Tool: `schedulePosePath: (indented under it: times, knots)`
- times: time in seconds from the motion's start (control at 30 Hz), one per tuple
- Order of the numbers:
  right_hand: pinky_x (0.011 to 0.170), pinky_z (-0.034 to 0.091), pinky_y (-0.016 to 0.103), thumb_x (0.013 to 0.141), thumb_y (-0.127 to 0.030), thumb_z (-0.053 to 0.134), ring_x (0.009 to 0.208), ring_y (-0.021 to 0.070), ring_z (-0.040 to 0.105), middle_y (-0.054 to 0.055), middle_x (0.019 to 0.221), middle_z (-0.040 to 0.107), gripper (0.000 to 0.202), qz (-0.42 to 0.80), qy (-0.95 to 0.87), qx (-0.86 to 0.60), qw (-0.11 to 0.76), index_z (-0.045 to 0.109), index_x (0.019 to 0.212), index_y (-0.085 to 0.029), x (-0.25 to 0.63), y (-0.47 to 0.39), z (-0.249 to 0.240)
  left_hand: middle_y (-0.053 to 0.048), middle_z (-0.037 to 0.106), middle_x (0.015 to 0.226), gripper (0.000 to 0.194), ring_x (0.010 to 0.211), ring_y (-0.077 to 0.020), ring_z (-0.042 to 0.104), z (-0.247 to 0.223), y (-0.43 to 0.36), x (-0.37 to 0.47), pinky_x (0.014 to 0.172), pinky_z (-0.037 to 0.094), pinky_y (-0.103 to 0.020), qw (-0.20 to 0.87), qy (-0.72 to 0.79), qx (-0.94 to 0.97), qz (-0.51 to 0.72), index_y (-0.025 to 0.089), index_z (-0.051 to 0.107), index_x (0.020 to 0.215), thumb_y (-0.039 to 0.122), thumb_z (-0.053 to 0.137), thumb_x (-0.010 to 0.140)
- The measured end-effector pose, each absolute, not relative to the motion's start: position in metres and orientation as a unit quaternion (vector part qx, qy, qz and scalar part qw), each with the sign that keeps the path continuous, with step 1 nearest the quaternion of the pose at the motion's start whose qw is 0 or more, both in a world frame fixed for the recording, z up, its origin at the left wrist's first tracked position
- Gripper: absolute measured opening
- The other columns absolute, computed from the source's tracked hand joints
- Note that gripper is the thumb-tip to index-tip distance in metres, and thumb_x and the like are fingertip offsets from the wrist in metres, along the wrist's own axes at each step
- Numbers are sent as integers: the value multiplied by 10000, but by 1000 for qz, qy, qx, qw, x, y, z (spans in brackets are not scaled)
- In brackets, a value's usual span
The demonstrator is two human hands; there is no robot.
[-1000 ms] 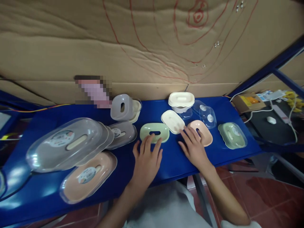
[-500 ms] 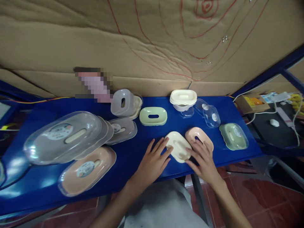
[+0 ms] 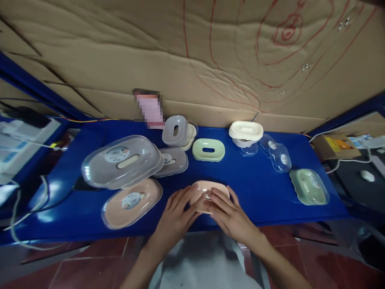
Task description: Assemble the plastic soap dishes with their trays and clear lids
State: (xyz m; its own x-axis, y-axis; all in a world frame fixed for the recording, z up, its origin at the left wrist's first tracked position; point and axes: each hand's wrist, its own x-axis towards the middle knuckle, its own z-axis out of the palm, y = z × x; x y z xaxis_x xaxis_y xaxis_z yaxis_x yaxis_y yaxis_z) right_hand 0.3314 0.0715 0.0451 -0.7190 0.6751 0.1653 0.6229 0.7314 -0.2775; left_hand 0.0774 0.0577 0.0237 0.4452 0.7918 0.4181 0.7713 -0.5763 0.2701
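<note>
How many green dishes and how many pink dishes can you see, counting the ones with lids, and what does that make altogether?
Green: 2, an open green dish and a lidded green dish
Pink: 2, a pink dish at the left hand and right hand, and a lidded pink dish
Total: 4

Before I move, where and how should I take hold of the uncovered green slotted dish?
Probably by its two rounded ends, coming in from left and right: the uncovered green slotted dish lies flat, its long axis runs side to side, and its rim is raised.
</note>
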Motion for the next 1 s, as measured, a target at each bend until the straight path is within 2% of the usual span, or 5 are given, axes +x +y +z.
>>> schedulePosePath:
  times: [0.33, 0.6, 0.7, 0.8, 1.0]
  knots:
    - [1201, 467, 516, 1102, -201, 430, 1508, 245, 515, 95, 1609, 566, 467, 89, -912, -336, 217, 575, 1539, -279, 344, 165, 66, -120, 609, 1554, 348, 1466, -296, 545, 26, 54, 69, 1136, 512, -489, 49, 459, 847, 263, 228, 645, 1400, 233, 614, 1053]
    - [1154, 439, 527, 1063, -219, 547, 1372, 299, 617, 114, 1357, 751, 273, 80, -925, -335, 161, 758, 1235, -194, 260, 322, 79, -132, 617, 1523, 357, 1442, -308, 564, 27, 60, 68, 1106, 565, -506, 87, 477, 822, 300, 238, 648, 1374, 215, 670, 1018]
    - [1206, 360, 550, 1062, -218, 555, 1326, 295, 641, 96, 1172, 802, 219, 80, -927, -328, 167, 773, 1065, -202, 257, 331, 85, -139, 608, 1524, 352, 1454, -307, 551, 27, 60, 67, 1123, 569, -510, 103, 478, 814, 313, 229, 634, 1375, 214, 662, 1025]
    - [1207, 368, 520, 1114, -297, 473, 1297, 272, 649, 105, 1215, 774, 265, 82, -911, -350, 203, 721, 1149, -212, 286, 308, 99, -138, 572, 1560, 351, 1470, -304, 536, 28, 59, 67, 1145, 567, -507, 119, 481, 811, 311, 238, 623, 1380, 206, 647, 1031]
    - [721, 575, 327, 1133, -483, 410, 755, 192, 678, 19, 897, 702, 354, 259, -691, -527, 422, 647, 1264, -255, 381, 205, 73, -155, 448, 1659, 393, 1558, -354, 438, 27, 59, 66, 1165, 557, -533, 133, 484, 808, 309, 238, 596, 1413, 231, 657, 1025]
